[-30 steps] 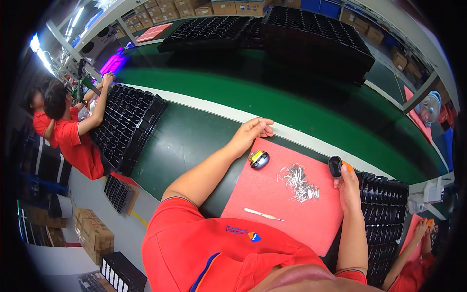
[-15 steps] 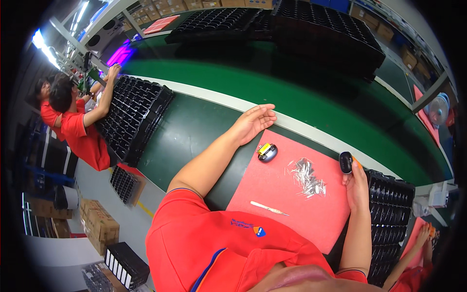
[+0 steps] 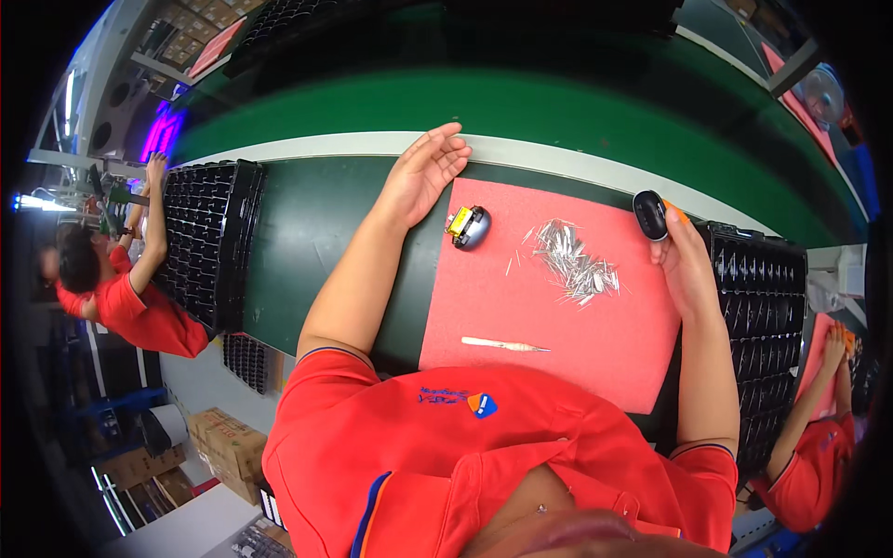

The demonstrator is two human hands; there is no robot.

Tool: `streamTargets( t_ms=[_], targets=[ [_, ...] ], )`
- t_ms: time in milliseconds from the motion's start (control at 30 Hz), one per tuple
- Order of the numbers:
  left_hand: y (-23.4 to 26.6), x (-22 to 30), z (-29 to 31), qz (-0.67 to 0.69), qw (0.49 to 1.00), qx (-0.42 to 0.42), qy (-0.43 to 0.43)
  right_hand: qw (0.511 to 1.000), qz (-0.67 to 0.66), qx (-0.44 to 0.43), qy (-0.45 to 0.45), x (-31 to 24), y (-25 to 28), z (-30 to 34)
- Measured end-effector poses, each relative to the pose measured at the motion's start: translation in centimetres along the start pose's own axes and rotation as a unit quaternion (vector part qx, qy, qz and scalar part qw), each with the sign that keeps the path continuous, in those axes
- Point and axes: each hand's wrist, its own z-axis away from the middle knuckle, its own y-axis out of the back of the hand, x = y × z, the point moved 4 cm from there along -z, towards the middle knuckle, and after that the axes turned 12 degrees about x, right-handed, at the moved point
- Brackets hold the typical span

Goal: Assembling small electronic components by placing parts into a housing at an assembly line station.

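My left hand [image 3: 428, 177] rests with its fingers loosely stretched and nothing in them, by the white rail above the pink mat [image 3: 549, 372]. In my right hand [image 3: 688, 270], at the mat's right edge, is a small glossy black oval case [image 3: 651, 216], with something orange at my fingertips. A rounded grey case [image 3: 473, 229] lies on the mat near my left hand, with a yellow-labelled part showing at its side. To the right of it is a loose pile of thin silvery slivers [image 3: 579, 265]. Lower down lies a slim pale tool with a pointed tip [image 3: 502, 344].
Black compartment trays [image 3: 758, 307] stand right of the mat, and a stack of similar trays [image 3: 200, 242] at the left. Beyond the white rail [image 3: 558, 163] runs a green belt [image 3: 372, 102]. Co-workers in red sit at the left [image 3: 139, 298] and far right [image 3: 814, 465].
The whole view has shifted, so the mat and its things sit higher in the picture. Both hands keep nearly the same pose, the right still holding the black oval case.
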Motion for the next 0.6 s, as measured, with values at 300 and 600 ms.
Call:
streamTargets(
  t_ms=[300,600],
  targets=[
    [0.03,-0.07,-0.13,-0.010,1.000,-0.004,-0.001,1.000,-0.012,0.009,-0.012,0.37,0.02,-0.02],
    [-0.39,-0.69,-0.89,-0.005,1.000,-0.023,0.007,1.000,-0.003,0.005,0.000,0.06,0.54,-0.26]
  ],
)
